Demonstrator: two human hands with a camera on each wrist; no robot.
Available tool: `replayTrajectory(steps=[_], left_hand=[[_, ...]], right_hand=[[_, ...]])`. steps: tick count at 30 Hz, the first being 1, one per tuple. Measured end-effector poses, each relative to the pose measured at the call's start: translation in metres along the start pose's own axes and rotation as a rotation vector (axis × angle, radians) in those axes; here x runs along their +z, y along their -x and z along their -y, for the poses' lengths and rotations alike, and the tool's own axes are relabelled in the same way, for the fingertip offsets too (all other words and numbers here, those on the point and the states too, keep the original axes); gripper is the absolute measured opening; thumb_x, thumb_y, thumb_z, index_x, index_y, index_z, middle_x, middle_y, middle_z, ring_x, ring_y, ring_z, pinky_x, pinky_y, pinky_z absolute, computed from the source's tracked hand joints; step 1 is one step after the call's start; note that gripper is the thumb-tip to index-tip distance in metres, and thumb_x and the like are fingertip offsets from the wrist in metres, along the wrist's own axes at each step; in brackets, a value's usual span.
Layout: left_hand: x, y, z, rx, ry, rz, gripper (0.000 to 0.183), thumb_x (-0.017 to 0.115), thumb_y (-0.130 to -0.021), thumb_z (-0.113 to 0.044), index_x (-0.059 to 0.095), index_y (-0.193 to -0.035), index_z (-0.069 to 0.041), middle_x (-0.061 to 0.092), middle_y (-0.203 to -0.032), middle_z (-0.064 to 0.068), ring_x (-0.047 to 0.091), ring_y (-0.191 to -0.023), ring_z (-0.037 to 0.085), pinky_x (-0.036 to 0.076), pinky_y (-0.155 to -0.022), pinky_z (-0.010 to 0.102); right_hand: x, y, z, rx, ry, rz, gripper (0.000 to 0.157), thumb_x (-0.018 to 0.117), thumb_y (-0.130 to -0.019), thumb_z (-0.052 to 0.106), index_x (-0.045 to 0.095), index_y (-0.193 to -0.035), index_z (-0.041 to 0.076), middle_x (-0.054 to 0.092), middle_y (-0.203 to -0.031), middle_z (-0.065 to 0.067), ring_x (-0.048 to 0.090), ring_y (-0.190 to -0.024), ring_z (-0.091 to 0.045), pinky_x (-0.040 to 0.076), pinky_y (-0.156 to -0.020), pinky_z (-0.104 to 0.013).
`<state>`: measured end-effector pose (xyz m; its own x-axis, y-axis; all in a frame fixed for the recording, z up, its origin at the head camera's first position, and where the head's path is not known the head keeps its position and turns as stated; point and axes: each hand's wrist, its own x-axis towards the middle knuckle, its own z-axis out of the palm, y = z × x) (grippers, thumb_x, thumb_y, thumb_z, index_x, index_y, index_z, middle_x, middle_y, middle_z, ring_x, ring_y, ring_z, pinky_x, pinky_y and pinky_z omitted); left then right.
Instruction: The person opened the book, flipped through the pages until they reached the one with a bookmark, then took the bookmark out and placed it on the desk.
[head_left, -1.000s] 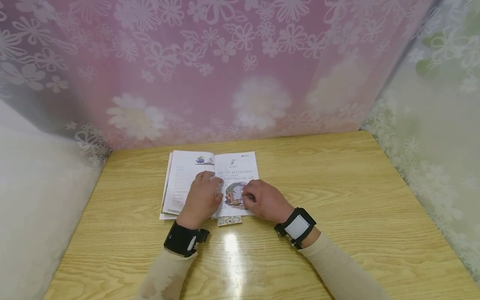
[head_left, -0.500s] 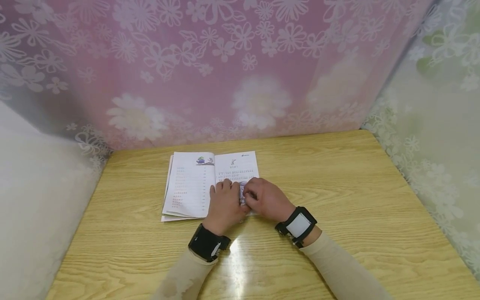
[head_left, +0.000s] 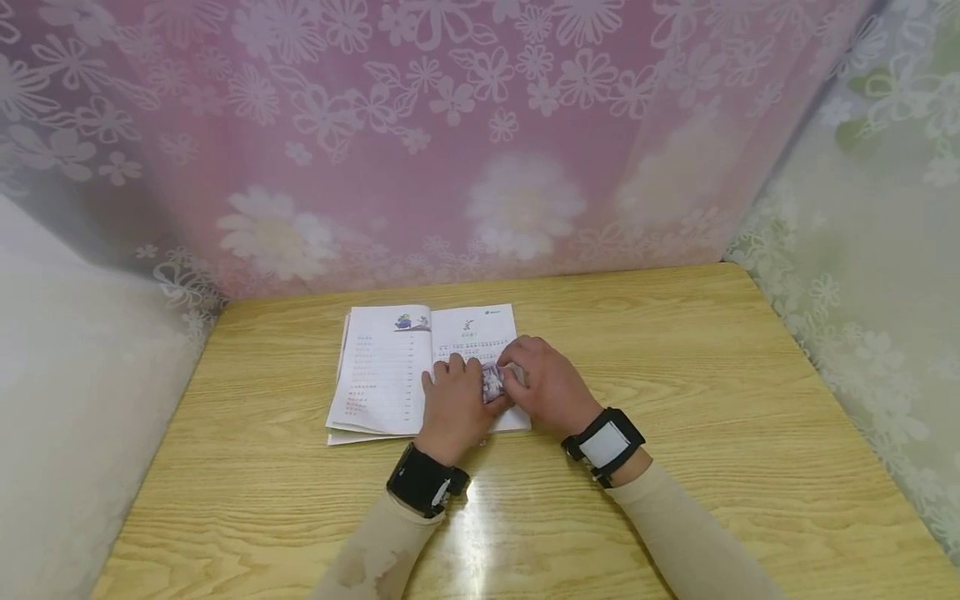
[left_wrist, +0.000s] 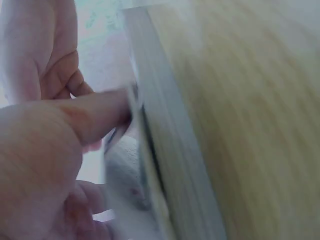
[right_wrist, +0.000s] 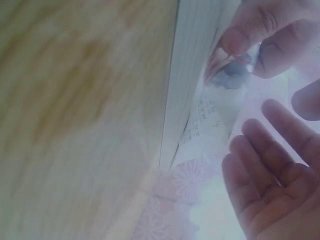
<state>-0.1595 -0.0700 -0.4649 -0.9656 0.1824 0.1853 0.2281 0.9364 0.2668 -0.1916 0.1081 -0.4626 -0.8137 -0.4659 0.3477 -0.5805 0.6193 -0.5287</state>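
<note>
An open book (head_left: 382, 367) lies on the table, printed with text and small pictures. My left hand (head_left: 453, 408) rests over its right page, fingers fairly straight and thumb pointing right. In the left wrist view the thumb (left_wrist: 100, 110) is right at a thin edge beside the page block (left_wrist: 170, 115). A small grey-purple patterned patch (head_left: 491, 383) shows between the two hands; I cannot tell whether it is a card or printed. My right hand (head_left: 551, 383) is at the page's right side, with loosely bent fingers (right_wrist: 267, 155) and nothing between them in the right wrist view.
The book lies on a wood-grain table (head_left: 675, 350) with a bright light reflection near its front. A pink flowered curtain (head_left: 375, 167) hangs behind, with pale coverings at both sides. Each wrist wears a black strap (head_left: 427, 483).
My left hand has moved right from the book's middle onto the right page, uncovering the left page and hiding most of the patterned strip below the book. My right hand has shifted slightly right.
</note>
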Motion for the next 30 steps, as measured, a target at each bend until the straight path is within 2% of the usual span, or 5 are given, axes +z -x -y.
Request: replayTrajectory(steps=[9, 13, 18, 26, 30], left_hand=[[-0.014, -0.009, 0.017, 0.006, 0.167, -0.168, 0.033, 0.074, -0.094, -0.02, 0.066, -0.119, 0.0, 0.064, -0.093, 0.016, 0.063, -0.08, 0.037, 0.053, -0.064, 0.049], [-0.021, -0.011, 0.025, 0.069, 0.253, -0.234, 0.07, 0.067, -0.094, -0.002, 0.036, -0.156, 0.0, 0.054, -0.129, 0.027, 0.058, -0.111, 0.043, 0.054, -0.084, 0.051], [-0.031, -0.01, 0.037, 0.22, 0.218, -0.258, 0.081, 0.057, -0.091, 0.012, 0.028, -0.163, -0.007, 0.02, -0.163, 0.032, 0.029, -0.147, 0.048, 0.039, -0.113, 0.057], [-0.045, -0.005, 0.068, 0.25, -0.007, -0.107, 0.089, 0.062, -0.084, 0.019, 0.037, -0.162, -0.014, 0.003, -0.169, 0.03, 0.004, -0.157, 0.047, 0.009, -0.125, 0.062], [-0.054, -0.003, 0.082, 0.257, -0.063, -0.036, 0.072, 0.064, -0.085, 0.015, 0.055, -0.15, -0.013, 0.037, -0.161, 0.023, 0.016, -0.157, 0.042, 0.004, -0.124, 0.064]], right_hand=[[0.001, -0.002, -0.003, -0.103, 0.007, -0.047, 0.019, 0.061, -0.095, 0.01, 0.067, -0.112, 0.005, 0.066, -0.113, -0.006, 0.061, -0.109, -0.023, 0.054, -0.097, -0.042], [0.001, 0.001, -0.001, -0.151, 0.008, 0.07, 0.015, 0.062, -0.097, 0.011, 0.071, -0.108, 0.007, 0.069, -0.114, -0.003, 0.065, -0.111, -0.02, 0.054, -0.099, -0.04], [-0.001, 0.005, 0.001, -0.199, -0.008, 0.168, 0.015, 0.063, -0.1, 0.012, 0.075, -0.109, 0.009, 0.071, -0.115, -0.001, 0.066, -0.115, -0.02, 0.053, -0.102, -0.038], [0.001, 0.006, -0.001, -0.168, 0.042, 0.222, 0.018, 0.063, -0.1, 0.014, 0.075, -0.111, 0.007, 0.071, -0.123, -0.009, 0.066, -0.121, -0.025, 0.051, -0.106, -0.04], [0.001, 0.006, 0.0, -0.136, 0.036, 0.248, 0.019, 0.062, -0.101, 0.015, 0.075, -0.113, 0.007, 0.069, -0.127, -0.01, 0.064, -0.125, -0.027, 0.05, -0.107, -0.042]])
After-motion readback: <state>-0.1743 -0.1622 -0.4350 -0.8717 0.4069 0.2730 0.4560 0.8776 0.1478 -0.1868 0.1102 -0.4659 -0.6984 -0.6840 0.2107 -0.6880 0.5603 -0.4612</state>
